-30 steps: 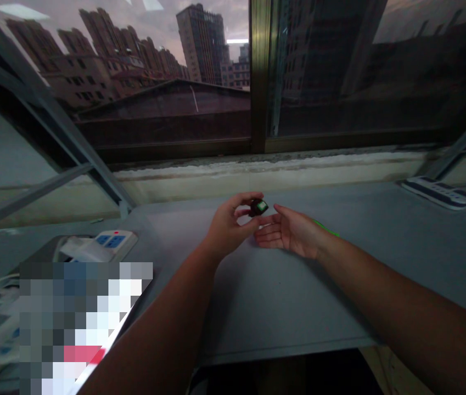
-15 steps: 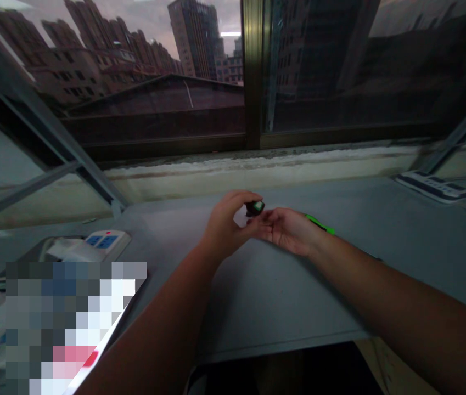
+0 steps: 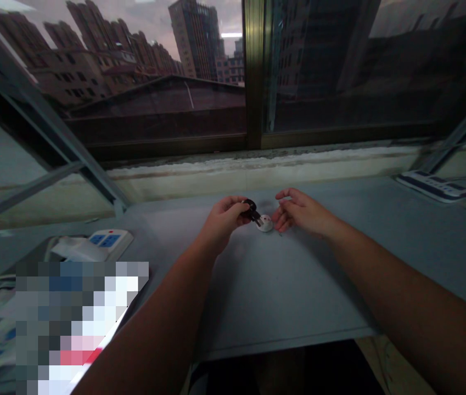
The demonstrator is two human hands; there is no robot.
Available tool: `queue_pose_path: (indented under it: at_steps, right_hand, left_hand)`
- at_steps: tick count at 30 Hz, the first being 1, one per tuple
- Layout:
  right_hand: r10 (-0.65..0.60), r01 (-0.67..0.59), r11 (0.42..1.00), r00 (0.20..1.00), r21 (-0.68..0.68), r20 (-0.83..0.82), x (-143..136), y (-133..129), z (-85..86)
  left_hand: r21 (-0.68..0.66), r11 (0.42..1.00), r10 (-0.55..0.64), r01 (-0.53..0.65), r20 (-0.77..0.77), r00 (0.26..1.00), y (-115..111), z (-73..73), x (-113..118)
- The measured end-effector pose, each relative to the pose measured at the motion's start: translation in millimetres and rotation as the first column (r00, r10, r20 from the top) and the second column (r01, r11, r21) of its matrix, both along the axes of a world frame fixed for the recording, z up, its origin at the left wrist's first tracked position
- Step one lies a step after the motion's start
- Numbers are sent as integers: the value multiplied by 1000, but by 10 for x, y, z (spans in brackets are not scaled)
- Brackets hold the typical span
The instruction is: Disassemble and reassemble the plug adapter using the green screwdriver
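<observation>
My left hand (image 3: 226, 219) is closed on a small black object (image 3: 251, 210) with a silvery end pointing down to the right; its exact kind is too small to make out. Just beyond that end, a small round white piece (image 3: 265, 223) with dark and reddish spots is at the tabletop. Whether the two touch, I cannot tell. To the right, my right hand (image 3: 298, 213) has its fingers apart and loosely curled, their tips close beside the white piece, with nothing seen in them. A tiny thin bit (image 3: 280, 235) lies below those fingertips.
The grey table (image 3: 274, 296) runs up to a low wall under the window. A white power strip with blue sockets (image 3: 111, 241) lies at the left, near a blurred-out bright panel (image 3: 105, 318). Another power strip (image 3: 432, 186) sits at the far right. Metal frame legs (image 3: 101, 184) flank the table.
My right hand has moved away from the left, up and to the right. The black object has turned, and the round white piece now shows. A bright green item by my right wrist is no longer visible.
</observation>
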State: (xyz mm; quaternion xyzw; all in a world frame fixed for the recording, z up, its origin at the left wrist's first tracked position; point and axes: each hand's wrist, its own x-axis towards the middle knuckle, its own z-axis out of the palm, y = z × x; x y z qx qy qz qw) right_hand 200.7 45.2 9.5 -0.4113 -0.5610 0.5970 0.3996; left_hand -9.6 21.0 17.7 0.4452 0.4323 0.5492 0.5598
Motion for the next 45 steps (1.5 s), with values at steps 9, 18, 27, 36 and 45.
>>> queue_pose_path:
  at_steps: [9,18,27,36,45]
  right_hand:
    - [-41,18,981,992,192,119,186,111,3]
    - [-27,1,976,993,216,116,245,177,-67]
    - [-96,83,982,993,168,73,200,163,-56]
    - [-135,135,970,991,204,-12,199,195,-84]
    - [-180,155,928,983,340,44,227,198,-94]
  left_hand:
    - [-145,983,-105,111,45,993,-34,48,2]
    - [-113,973,-194,200,66,979,-16,-43,-8]
    - [-56,927,-374,370,-76,924,-59,-97,-68]
    - [86,908,-385,410,-213,898,-31,-143,-65]
    - [178,922,-291,345,-270,918,5,-257,-18]
